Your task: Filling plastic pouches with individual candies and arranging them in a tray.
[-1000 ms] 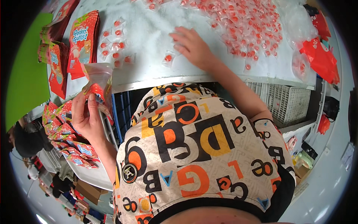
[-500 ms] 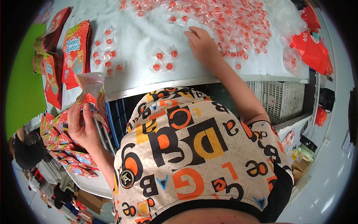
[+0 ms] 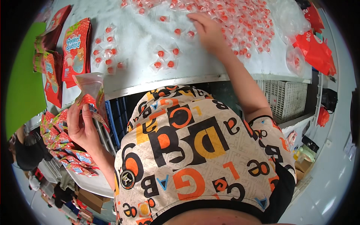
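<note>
My left hand [image 3: 83,125] pinches the lower side of a standing pouch [image 3: 93,85], whose top gapes open beside the table's front edge. Over at the far middle, my right hand [image 3: 210,35] reaches across the table with fingers stretched out to the left, at the border of a big heap of clear-wrapped red candies [image 3: 243,26]. Loose candies [image 3: 177,32] lie just left of its fingers. Nearer the front edge sits a small group of candies [image 3: 165,57]. Another group of several candies [image 3: 109,51] lies farther left.
Flat red pouches [image 3: 77,50] are stacked at the table's left, with more stacks beyond. Filled pouches [image 3: 71,144] crowd a white tray [image 3: 99,187] at lower left. A clear bowl [image 3: 295,62] and red bags [image 3: 313,52] are at right, above a white crate [image 3: 287,99].
My right hand has moved slightly up and to the right. A few candies near its fingers have shifted and spread away from the heap. The left hand with its pouch stays nearly still.
</note>
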### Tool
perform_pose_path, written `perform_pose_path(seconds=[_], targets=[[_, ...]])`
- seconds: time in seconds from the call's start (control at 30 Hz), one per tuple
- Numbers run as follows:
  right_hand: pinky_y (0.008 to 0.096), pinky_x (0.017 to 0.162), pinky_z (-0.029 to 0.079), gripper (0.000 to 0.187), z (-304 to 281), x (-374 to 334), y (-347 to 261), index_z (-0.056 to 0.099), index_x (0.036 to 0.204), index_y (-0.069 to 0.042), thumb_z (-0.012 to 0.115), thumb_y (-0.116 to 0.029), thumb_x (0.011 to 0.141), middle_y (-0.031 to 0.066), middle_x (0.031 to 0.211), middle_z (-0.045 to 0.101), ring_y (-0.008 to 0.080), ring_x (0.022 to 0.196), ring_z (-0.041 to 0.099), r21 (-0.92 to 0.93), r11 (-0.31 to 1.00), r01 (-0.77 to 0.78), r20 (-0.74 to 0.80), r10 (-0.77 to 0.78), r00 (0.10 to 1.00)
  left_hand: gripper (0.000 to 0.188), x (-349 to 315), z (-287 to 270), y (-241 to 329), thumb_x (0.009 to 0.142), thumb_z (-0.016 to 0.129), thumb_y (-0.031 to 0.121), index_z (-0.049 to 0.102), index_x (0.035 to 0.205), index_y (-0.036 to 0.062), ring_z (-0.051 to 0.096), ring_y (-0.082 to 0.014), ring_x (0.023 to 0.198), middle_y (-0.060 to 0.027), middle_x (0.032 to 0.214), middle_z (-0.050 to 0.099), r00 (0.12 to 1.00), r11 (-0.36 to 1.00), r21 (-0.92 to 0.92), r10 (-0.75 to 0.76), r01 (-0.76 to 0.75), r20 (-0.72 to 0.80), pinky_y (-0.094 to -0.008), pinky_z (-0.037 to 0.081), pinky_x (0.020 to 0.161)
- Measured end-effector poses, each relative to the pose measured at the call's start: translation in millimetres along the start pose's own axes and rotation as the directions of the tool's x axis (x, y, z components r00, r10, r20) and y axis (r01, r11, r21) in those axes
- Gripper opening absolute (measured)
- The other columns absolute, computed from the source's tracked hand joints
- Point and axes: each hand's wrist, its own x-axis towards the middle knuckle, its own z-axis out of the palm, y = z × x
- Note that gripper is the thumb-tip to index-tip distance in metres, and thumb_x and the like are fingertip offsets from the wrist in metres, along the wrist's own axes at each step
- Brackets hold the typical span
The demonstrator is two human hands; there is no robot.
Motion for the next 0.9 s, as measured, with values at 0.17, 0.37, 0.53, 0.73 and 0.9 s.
perform_pose_path(seconds=[0.17, 0.37, 0.53, 0.73, 0.9], targets=[[0.0373, 0.088, 0.051, 0.029, -44.3, -30.4, -12.9, 0.067, 0.115, -0.006, 0.063, -0.006, 0.087, 0.0118, 0.109, 0.065, 0.0302, 0.098, 0.063, -0.194, 0.975, -0.109, 0.082, 0.127, 0.988, 0.015, 4.3, 1.9, 2.7, 0.091, 0.070, 0.002, 0.071, 0.106, -0.0027, 0.063, -0.0176, 0.099, -0.0103, 0.108, 0.069, 1.000, 1.000, -0.016, 0.004, -0.004, 0.006, -0.0301, 0.050, 0.089], [0.0405, 0.086, 0.051, 0.030, -49.1, -46.2, -11.8, 0.068, 0.110, -0.007, 0.072, -0.007, 0.079, 0.0104, 0.106, 0.066, 0.0312, 0.102, 0.061, -0.425, 0.896, 0.129, 0.176, -0.058, 0.983, 0.015, 6.0, 3.4, -1.1, 0.090, 0.070, 0.001, 0.071, 0.104, -0.0032, 0.063, -0.0192, 0.098, -0.0106, 0.104, 0.070, 1.000, 1.000, -0.017, 0.018, -0.018, -0.003, -0.0320, 0.049, 0.090], [0.0368, 0.084, 0.052, 0.032, -63.9, -48.8, -10.9, 0.066, 0.113, -0.007, 0.071, -0.009, 0.082, 0.0089, 0.110, 0.065, 0.0290, 0.097, 0.063, -0.285, 0.959, 0.008, 0.188, 0.047, 0.981, 0.014, 1.8, 5.4, 4.2, 0.091, 0.070, 0.001, 0.071, 0.104, -0.0044, 0.063, -0.0188, 0.097, -0.0102, 0.105, 0.070, 0.999, 1.000, 0.014, -0.015, 0.015, -0.034, -0.0314, 0.049, 0.089], [0.0417, 0.082, 0.051, 0.024, -53.9, -46.7, 6.1, 0.070, 0.102, -0.007, 0.072, -0.015, 0.079, 0.0093, 0.093, 0.066, 0.0312, 0.095, 0.062, -0.500, 0.863, 0.074, 0.121, -0.016, 0.993, 0.014, 4.6, 6.1, 3.9, 0.091, 0.070, 0.001, 0.071, 0.104, -0.0037, 0.062, -0.0181, 0.097, -0.0100, 0.105, 0.070, 1.000, 1.000, -0.007, 0.003, -0.003, 0.008, -0.0306, 0.048, 0.089], [0.0416, 0.080, 0.049, 0.021, -42.2, -41.4, 2.3, 0.070, 0.100, -0.008, 0.072, -0.013, 0.080, 0.0076, 0.091, 0.068, 0.0291, 0.090, 0.062, -0.609, 0.781, 0.136, 0.136, -0.065, 0.989, 0.015, 5.3, 5.9, 4.4, 0.091, 0.070, 0.002, 0.072, 0.105, -0.0023, 0.063, -0.0183, 0.097, -0.0103, 0.105, 0.070, 0.999, 0.999, 0.018, 0.051, -0.051, 0.011, -0.0309, 0.048, 0.090]])
